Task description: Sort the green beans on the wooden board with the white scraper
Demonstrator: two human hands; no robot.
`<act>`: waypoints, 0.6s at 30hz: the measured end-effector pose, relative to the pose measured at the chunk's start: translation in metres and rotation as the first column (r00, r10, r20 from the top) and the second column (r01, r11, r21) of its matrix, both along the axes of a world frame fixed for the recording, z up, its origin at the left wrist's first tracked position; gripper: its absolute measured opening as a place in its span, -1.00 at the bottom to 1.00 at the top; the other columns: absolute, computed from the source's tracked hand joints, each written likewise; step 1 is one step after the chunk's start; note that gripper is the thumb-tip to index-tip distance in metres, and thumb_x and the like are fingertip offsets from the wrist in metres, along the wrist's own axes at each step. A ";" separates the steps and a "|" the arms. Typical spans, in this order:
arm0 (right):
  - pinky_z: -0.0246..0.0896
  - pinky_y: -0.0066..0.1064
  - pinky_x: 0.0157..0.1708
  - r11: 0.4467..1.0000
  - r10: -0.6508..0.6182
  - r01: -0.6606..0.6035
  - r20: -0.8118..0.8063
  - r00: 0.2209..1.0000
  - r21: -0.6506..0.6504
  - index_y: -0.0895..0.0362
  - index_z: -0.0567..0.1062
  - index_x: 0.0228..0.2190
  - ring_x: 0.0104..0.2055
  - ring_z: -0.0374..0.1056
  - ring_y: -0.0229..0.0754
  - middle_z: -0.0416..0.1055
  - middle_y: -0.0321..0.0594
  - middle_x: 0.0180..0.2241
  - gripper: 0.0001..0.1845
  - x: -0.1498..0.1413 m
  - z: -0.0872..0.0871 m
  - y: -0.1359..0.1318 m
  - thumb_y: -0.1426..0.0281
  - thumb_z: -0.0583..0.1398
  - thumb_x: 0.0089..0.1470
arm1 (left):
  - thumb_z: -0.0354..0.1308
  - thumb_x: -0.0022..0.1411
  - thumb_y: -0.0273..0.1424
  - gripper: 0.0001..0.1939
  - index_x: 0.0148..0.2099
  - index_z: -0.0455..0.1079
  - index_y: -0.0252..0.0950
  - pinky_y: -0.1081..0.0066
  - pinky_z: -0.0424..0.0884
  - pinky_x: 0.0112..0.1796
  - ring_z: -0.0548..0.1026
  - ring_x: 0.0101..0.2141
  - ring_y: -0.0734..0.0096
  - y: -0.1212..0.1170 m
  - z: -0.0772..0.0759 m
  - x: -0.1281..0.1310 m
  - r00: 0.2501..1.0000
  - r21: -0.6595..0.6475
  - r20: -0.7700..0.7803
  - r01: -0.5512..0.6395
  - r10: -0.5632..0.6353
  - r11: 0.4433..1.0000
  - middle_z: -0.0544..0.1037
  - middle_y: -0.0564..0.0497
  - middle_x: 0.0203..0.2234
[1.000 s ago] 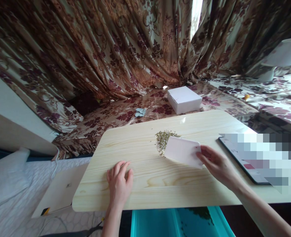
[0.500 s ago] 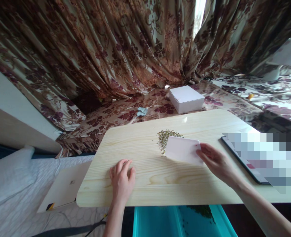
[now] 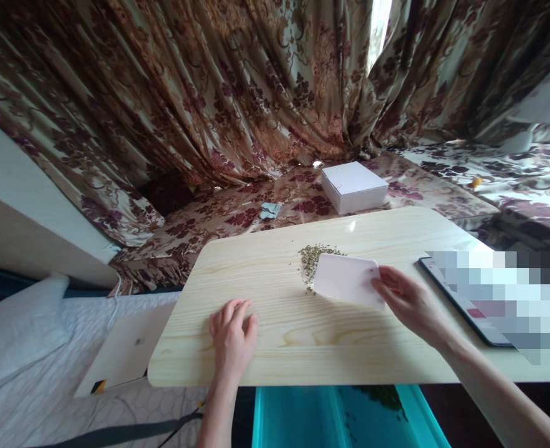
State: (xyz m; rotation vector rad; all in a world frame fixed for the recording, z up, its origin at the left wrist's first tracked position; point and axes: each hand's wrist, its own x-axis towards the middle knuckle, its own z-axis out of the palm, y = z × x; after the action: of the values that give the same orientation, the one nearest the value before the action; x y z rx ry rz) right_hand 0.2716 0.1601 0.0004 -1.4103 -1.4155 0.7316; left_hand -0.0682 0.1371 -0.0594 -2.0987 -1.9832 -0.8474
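My right hand (image 3: 403,297) pinches the right end of a thin white rectangular card (image 3: 347,278). The card is tilted over the table, and its left edge meets a scattered pile of small green-brown dried bits (image 3: 308,260). Part of the pile is hidden behind the card. On the left side of the wooden table (image 3: 279,348), my left hand (image 3: 233,336) lies with its fingers loosely bent and apart, holding nothing. Below the front edge, a turquoise divided bin (image 3: 296,417) shows dark green bits in its right compartment.
A tablet-like device (image 3: 464,311), partly pixelated, lies at the table's right. Behind the table, a white box (image 3: 354,186) and a small grey-blue cloth (image 3: 269,211) rest on a patterned cover. A flat pale box (image 3: 121,351) is on the bed at left.
Scarcely anything differs. The card's upper edge has risen slightly while my right hand keeps its pinch. My left hand stays in place on the table.
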 end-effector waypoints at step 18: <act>0.42 -0.39 -0.43 0.999 0.054 -0.054 -0.012 0.998 0.009 0.08 0.47 -0.39 -0.38 0.50 -0.10 0.54 -0.17 -0.44 -0.77 0.007 0.003 0.001 0.19 0.21 -0.02 | 0.02 0.27 -0.36 -0.74 -0.04 0.43 -0.19 0.07 0.12 0.06 0.39 -0.04 0.14 0.000 0.001 0.000 1.000 0.002 -0.011 0.001 0.000 1.000 0.46 -0.07 -0.06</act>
State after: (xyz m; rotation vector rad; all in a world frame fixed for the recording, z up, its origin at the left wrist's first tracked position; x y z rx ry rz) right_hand 0.2788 0.1610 0.0033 -1.3635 -1.4503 0.7661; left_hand -0.0687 0.1370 -0.0588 -2.0984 -1.9760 -0.8359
